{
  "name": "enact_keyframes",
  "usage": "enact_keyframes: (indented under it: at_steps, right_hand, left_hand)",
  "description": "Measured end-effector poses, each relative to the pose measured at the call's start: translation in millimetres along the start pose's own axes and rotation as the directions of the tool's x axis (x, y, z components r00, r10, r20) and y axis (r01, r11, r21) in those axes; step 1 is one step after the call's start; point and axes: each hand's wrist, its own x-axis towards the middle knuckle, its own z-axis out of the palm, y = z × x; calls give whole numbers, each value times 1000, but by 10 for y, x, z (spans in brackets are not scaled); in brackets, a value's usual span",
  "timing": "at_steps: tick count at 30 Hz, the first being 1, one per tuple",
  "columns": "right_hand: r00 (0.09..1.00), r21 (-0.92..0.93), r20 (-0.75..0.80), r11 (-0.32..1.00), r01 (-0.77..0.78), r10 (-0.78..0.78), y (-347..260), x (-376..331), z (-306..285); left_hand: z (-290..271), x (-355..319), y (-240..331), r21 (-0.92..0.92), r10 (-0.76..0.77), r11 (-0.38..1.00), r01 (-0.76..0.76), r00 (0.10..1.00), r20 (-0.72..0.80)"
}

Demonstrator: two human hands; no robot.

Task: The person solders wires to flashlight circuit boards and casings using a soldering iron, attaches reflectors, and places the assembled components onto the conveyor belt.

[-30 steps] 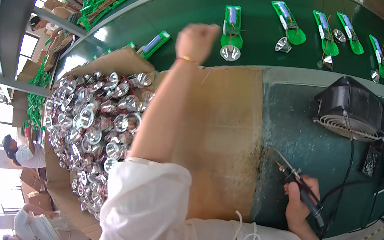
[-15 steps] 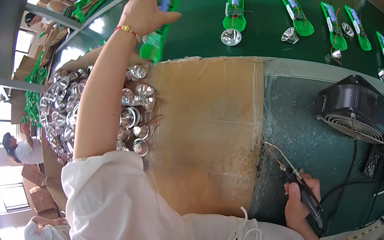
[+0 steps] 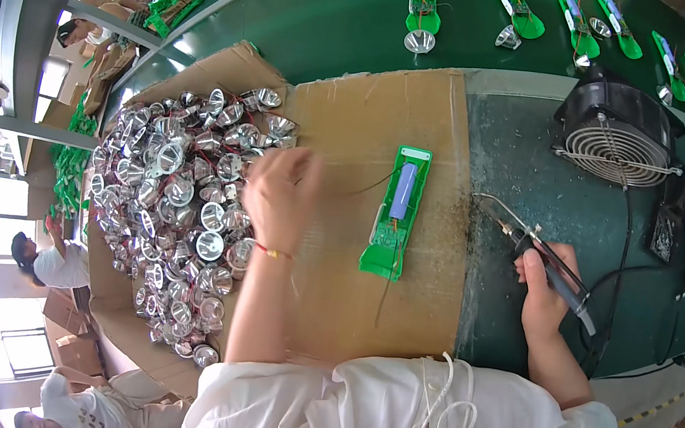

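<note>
The left hand [image 3: 279,196] hovers blurred over the edge of a heap of shiny silver reflector cups [image 3: 178,189]; whether its fingers are curled on anything cannot be told. Just beside it, a green circuit board [image 3: 397,211] carrying a blue cylindrical battery cell [image 3: 403,190] lies flat on the cardboard sheet [image 3: 373,130] covering the table [image 3: 525,179], thin wires trailing from it. The right hand [image 3: 545,293] is closed around a soldering iron [image 3: 544,257], tip pointing toward the board but apart from it. A black fan [image 3: 620,132] stands beyond.
</note>
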Motion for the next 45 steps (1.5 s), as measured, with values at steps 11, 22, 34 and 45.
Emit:
enact_keyframes:
  at_steps: [11,22,34,45]
  right_hand:
    - [999,29,23,999,40,-41,-18,-36,52]
    - [865,10,363,930,367,-346,-214,-365,226]
    - [907,-66,335,954,293,-255,-234,-415,483]
    - [926,-63,295,962,266,-236,-132,-425,527]
  left_hand:
    - [-31,-5,-338,259,249,941,-218,964,-93]
    - [-239,-1045,291,-487,-305,725,487,861,407]
    - [-62,-991,305,-425,-125,874,235,954,271]
    - [16,-999,233,-458,-108,860,223,959,264]
